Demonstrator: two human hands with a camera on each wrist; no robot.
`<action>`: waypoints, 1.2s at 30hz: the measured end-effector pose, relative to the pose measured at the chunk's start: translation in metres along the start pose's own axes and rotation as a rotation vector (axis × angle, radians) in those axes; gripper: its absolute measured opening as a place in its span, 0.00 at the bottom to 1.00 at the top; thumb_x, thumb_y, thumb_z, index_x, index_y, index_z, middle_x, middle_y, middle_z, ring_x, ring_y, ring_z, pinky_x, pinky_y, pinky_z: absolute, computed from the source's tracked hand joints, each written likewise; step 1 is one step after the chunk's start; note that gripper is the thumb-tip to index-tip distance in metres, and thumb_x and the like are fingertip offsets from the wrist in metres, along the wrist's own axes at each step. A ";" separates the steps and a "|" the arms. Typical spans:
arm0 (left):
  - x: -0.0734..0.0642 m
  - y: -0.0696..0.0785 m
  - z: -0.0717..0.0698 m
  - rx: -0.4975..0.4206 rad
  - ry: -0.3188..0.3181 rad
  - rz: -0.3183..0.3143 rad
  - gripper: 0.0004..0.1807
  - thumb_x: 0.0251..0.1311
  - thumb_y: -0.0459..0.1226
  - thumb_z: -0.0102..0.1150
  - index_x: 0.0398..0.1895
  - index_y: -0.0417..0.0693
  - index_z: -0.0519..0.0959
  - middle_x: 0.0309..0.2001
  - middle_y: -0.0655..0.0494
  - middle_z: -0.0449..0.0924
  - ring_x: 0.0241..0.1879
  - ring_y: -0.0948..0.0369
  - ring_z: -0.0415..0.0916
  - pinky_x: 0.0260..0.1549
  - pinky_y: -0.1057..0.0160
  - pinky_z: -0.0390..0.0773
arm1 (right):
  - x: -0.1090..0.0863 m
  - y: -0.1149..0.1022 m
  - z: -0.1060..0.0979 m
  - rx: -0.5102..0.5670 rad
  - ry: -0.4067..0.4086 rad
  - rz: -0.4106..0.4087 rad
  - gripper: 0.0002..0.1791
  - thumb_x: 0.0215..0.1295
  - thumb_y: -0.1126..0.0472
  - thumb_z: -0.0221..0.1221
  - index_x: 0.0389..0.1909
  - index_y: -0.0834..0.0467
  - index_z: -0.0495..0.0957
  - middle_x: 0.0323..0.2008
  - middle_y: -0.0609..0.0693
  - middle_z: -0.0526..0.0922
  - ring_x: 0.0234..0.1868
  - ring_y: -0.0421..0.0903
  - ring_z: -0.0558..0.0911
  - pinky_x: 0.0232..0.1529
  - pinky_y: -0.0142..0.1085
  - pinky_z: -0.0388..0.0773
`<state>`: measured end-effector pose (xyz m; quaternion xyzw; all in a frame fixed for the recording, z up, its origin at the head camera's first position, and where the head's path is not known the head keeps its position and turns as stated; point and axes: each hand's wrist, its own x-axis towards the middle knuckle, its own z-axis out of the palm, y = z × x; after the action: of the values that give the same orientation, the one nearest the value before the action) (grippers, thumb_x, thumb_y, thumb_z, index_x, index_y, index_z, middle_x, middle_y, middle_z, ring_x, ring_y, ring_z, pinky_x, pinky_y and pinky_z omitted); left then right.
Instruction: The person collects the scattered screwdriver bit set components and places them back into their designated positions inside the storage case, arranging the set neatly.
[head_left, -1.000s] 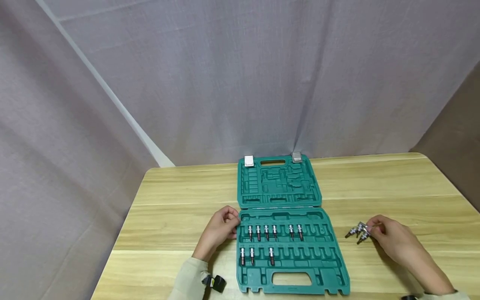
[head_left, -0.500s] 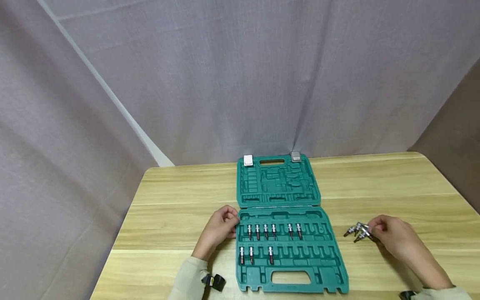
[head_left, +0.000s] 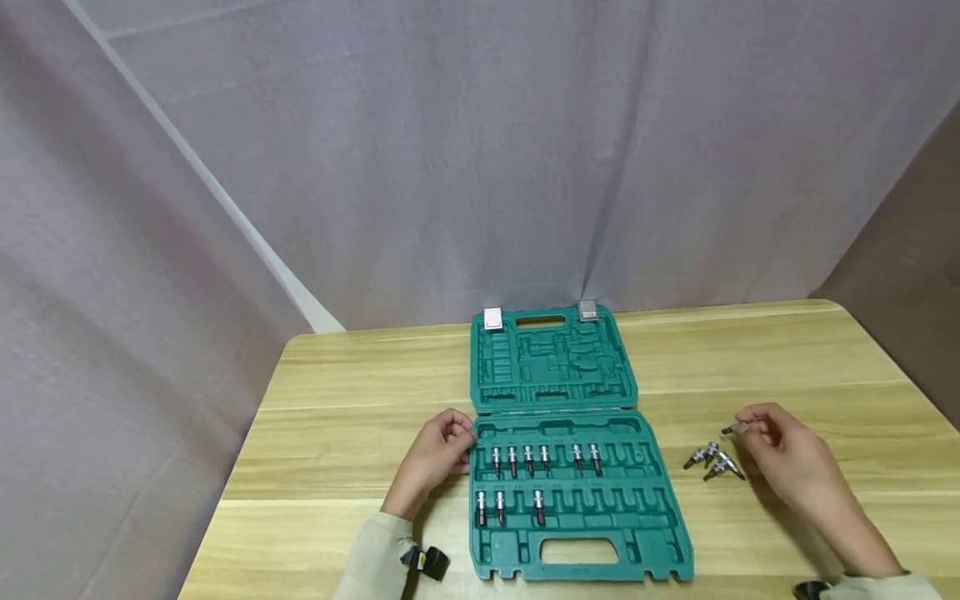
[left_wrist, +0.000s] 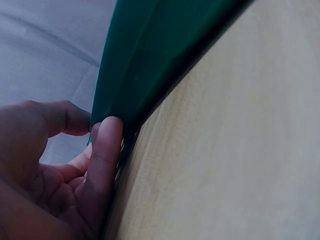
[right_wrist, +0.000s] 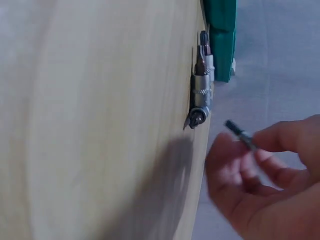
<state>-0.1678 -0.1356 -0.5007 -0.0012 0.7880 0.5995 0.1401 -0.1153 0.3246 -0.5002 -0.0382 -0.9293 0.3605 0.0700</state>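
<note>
A green tool case (head_left: 585, 487) lies unfolded on the table, with bit sockets (head_left: 528, 460) standing in two rows of its near half. My left hand (head_left: 435, 454) grips the case's left edge near the hinge; the left wrist view has thumb and fingers on either side of the green edge (left_wrist: 135, 65). To the right, my right hand (head_left: 791, 467) pinches a bit socket (right_wrist: 241, 135) between thumb and fingertips, its dark tip pointing out, above the table. Just left of that hand, several loose bit sockets (head_left: 716, 462) lie in a small pile.
Bare wood-grain table (head_left: 360, 375) surrounds the case. The empty moulded lid (head_left: 555, 358) lies flat behind, with two metal latches (head_left: 492, 319) at its far edge. A grey curtain (head_left: 450, 167) hangs behind the table.
My right hand has lifted one bit socket away from the pile, moving slightly up and away; the other loose ones now lie on the table. The left hand keeps its grip.
</note>
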 end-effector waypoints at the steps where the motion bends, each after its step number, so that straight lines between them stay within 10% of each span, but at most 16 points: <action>1: 0.000 0.000 0.000 0.001 -0.001 0.000 0.09 0.69 0.32 0.57 0.49 0.38 0.76 0.34 0.55 0.74 0.27 0.60 0.76 0.26 0.65 0.85 | -0.001 -0.002 0.001 0.036 0.015 -0.010 0.14 0.80 0.63 0.53 0.57 0.67 0.77 0.41 0.59 0.83 0.31 0.36 0.78 0.26 0.30 0.78; 11: -0.002 0.001 -0.001 -0.004 0.003 -0.007 0.10 0.69 0.33 0.57 0.49 0.38 0.76 0.34 0.56 0.74 0.27 0.61 0.75 0.27 0.64 0.86 | -0.006 -0.031 0.012 0.183 0.091 -0.135 0.13 0.78 0.69 0.53 0.57 0.67 0.79 0.37 0.55 0.81 0.27 0.36 0.78 0.21 0.30 0.77; 27: 0.001 -0.001 -0.001 0.004 -0.007 0.007 0.08 0.69 0.32 0.57 0.47 0.38 0.76 0.34 0.55 0.74 0.26 0.61 0.75 0.25 0.66 0.85 | -0.002 -0.067 0.026 0.350 -0.273 -0.052 0.16 0.80 0.64 0.56 0.59 0.71 0.77 0.40 0.55 0.84 0.27 0.42 0.77 0.24 0.36 0.81; 36: 0.001 0.000 -0.001 0.005 -0.004 0.002 0.08 0.69 0.32 0.57 0.48 0.38 0.76 0.34 0.54 0.74 0.26 0.61 0.75 0.25 0.66 0.85 | 0.005 -0.088 0.040 0.337 -0.346 -0.041 0.13 0.77 0.61 0.62 0.53 0.67 0.82 0.35 0.53 0.84 0.28 0.40 0.74 0.26 0.32 0.76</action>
<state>-0.1689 -0.1364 -0.5012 0.0012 0.7893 0.5976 0.1411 -0.1283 0.2341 -0.4693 0.0554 -0.8548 0.5101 -0.0774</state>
